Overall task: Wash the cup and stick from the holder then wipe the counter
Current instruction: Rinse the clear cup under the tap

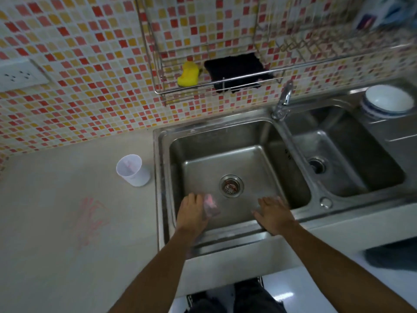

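Cup (211, 205), blurred pinkish, over sink (248, 163), left hand (193, 211) gripping it; right hand (273, 214) lying open; one-handed wet hold risking slip.

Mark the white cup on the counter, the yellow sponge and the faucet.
white cup (138, 179): head view, on its outer side wall.
yellow sponge (188, 74): head view, middle of its front face.
faucet (285, 97): head view, on its upright chrome body.
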Demonstrator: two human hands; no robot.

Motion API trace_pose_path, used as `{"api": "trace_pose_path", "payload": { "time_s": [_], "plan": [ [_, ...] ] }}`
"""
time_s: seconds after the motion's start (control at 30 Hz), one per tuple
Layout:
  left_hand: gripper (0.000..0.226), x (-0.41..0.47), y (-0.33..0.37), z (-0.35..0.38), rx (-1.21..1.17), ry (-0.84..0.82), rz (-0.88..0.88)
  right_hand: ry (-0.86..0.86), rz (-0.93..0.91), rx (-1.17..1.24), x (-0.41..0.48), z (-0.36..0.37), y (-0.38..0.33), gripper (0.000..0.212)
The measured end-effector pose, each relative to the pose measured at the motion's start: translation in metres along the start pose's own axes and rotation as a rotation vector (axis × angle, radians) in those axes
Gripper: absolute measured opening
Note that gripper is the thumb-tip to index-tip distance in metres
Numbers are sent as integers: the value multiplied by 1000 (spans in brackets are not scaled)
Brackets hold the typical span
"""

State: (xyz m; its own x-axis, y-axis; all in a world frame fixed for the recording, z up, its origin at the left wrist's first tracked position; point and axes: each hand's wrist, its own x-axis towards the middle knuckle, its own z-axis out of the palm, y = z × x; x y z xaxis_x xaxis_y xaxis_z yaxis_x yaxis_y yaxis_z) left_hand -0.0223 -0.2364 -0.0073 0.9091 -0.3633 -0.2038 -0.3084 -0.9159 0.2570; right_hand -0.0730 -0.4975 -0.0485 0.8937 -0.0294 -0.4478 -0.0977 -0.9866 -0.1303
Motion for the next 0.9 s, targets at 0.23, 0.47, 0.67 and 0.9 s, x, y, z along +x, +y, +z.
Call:
{"api": "trace_pose_path", "payload": {
  "time_s": [0.23, 0.47, 0.67, 0.9],
  "plan": [
    [64, 18, 22, 8, 450, -111, -14, -63, -40, -16, 8, 5, 4, 74],
    [75, 17, 42, 6, 625, -89, -94, -83, -59, 22, 10, 7, 7, 78],
    [79, 17, 56, 3, 578, -65, -198, -44, -61, 159, 9, 3, 10, 80],
    [74, 40, 78, 6, 174, 27, -411, 130, -20, 703, 29, -30, 36, 66]
  ]
}}
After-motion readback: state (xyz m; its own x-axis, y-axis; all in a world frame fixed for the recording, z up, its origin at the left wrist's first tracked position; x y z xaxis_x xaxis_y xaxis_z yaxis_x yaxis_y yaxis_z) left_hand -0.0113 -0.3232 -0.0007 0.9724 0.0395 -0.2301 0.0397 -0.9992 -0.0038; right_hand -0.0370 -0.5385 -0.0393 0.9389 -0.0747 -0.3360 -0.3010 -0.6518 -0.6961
